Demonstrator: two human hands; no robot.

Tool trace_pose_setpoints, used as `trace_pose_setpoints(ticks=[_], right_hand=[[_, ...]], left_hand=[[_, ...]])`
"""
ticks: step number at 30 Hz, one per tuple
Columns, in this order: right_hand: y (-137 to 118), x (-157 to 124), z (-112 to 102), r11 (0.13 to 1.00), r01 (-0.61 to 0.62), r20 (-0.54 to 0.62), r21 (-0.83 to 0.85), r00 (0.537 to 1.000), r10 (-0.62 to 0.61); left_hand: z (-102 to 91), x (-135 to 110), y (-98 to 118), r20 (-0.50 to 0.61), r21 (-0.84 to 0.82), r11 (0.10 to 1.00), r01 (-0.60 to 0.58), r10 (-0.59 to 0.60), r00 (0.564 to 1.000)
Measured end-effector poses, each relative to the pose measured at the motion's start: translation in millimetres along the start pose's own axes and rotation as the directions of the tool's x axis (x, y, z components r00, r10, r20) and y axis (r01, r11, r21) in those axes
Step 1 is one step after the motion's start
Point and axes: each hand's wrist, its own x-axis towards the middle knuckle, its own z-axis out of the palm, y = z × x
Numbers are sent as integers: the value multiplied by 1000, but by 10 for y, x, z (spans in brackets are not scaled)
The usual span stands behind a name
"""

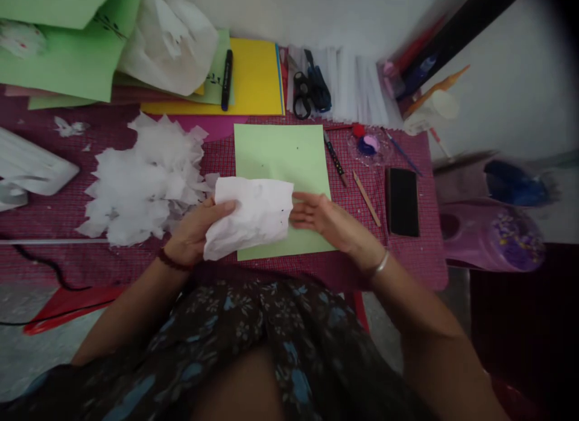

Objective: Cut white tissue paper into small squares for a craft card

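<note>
In the head view, my left hand (194,228) grips a creased white paper (253,213) at its left side, thumb on top. My right hand (323,219) is at the paper's right edge with its fingers stretched out and apart; whether they touch the edge I cannot tell. The white paper is held above a light green sheet (283,146) that lies on the table and hides part of it. Left of my left hand is a heap of cut white tissue pieces (136,180).
Scissors (302,95) and a black marker (227,80) lie at the back. Right of the green sheet are a dotted pen (335,158), a pencil (366,198), a clear dish (368,146) with paint and a black phone-like slab (402,202). Green papers (67,59) are piled back left.
</note>
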Motion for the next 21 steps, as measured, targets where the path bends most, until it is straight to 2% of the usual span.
trace_pose_setpoints(ticks=[1,3,6,9,13,15,17,19,21], right_hand=[[48,65,47,993,-69,99,95,993,60],[122,165,136,978,-127,150,167,983,102],[144,237,194,990,-41,12,135,999,40],[124,252,169,998,26,-82,50,996,-22],[147,261,130,999,39,-132,9,990,-37],[160,282,140,999,38,-180,31,983,-32],[149,322,187,994,49,-240,96,970,-25],[111,375,284,984,66,-257,166,966,-21],[57,424,434,989,84,-220,120,974,-56]], left_hand=[[4,28,-1,30,-47,999,26,-25,999],[16,88,-10,79,-62,998,25,-20,997],[34,148,-35,98,27,994,-109,106,990],[32,171,-57,43,114,962,-250,246,968],[40,185,-82,-23,67,956,-286,288,957],[93,174,-108,-17,1,961,-277,277,961],[206,137,-135,16,29,959,-281,280,960],[383,79,-132,56,161,919,-360,356,933],[601,18,-67,109,288,794,-535,528,842]])
